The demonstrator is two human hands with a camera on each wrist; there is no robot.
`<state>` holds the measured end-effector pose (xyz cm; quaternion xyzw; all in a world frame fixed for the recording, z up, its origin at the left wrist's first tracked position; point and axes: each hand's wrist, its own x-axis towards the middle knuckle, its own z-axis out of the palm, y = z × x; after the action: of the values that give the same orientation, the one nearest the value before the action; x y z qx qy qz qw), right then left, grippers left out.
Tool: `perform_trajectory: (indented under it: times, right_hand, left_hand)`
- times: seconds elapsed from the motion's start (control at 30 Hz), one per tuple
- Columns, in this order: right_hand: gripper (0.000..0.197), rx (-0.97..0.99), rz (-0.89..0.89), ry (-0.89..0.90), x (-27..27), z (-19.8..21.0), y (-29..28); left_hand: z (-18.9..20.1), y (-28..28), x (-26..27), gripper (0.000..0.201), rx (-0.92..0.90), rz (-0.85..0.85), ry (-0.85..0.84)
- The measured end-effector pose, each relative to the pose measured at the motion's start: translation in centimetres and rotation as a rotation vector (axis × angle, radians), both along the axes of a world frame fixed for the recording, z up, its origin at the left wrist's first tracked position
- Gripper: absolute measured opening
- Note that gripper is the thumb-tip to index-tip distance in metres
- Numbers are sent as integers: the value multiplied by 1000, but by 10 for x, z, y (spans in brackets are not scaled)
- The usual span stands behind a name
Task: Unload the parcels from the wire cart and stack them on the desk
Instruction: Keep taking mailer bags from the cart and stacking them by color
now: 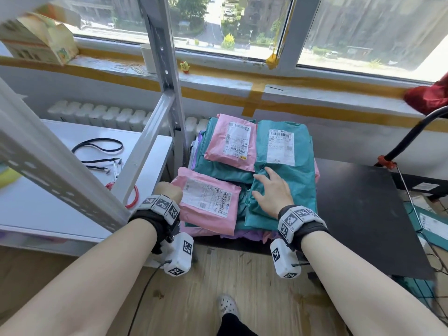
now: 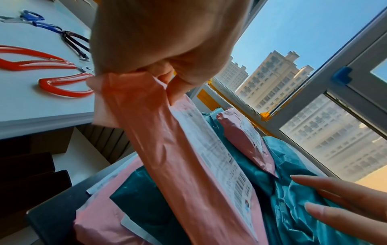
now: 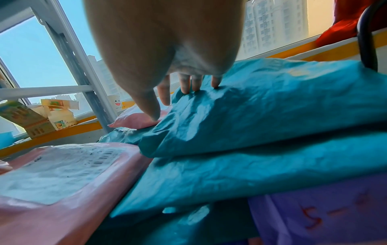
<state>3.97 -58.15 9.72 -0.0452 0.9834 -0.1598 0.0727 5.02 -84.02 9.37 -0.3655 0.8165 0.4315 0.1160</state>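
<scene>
A pile of soft mailer parcels lies on the black desk [image 1: 358,214]. My left hand [image 1: 169,190] grips the left edge of a pink parcel [image 1: 208,202] with a white label, at the pile's near left; in the left wrist view the fingers [image 2: 167,77] pinch that pink parcel [image 2: 178,165]. My right hand [image 1: 271,190] lies flat with straight fingers on a teal parcel [image 1: 286,166], and its fingertips [image 3: 188,86] press the teal parcel [image 3: 261,102]. A second pink parcel [image 1: 232,144] lies at the back of the pile. The wire cart [image 1: 426,248] shows at the right edge.
A white shelf board [image 1: 72,180] with red-handled scissors [image 1: 132,197] and a black cord sits to the left, behind grey metal uprights [image 1: 167,76]. A black curved handle [image 1: 412,137] rises at the right. A teal parcel [image 1: 434,224] lies in the cart. Wooden floor lies below.
</scene>
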Motion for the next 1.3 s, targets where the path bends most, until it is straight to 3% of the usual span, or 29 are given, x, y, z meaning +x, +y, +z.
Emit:
perform_trajectory:
  times: [0.23, 0.37, 0.4, 0.47, 0.53, 0.77, 1.07, 1.3]
  right_hand:
    - [53, 90, 85, -38, 1, 0, 0]
    - [53, 130, 127, -81, 2, -2, 0]
    - [52, 137, 135, -90, 3, -3, 1]
    - [52, 152, 150, -106, 4, -5, 1]
    - [53, 162, 152, -119, 5, -6, 2]
    - [52, 167, 153, -124, 7, -6, 3]
    - [46, 208, 188, -144, 10, -10, 1]
    - [51, 175, 186, -118, 13, -9, -1]
  left_hand:
    - [-12, 8, -4, 15, 70, -47, 34]
    - [-1, 12, 1, 38, 104, -3, -10]
    - [-2, 12, 0, 39, 75, -67, -11]
    - [-12, 13, 2, 40, 88, -140, -35]
    - [-18, 17, 2, 41, 232, -40, -43]
    - [-34, 24, 3, 50, 240, -7, -26]
    - [-43, 27, 1, 46, 246, -29, -52]
    - [-35, 26, 8, 62, 160, -14, -30]
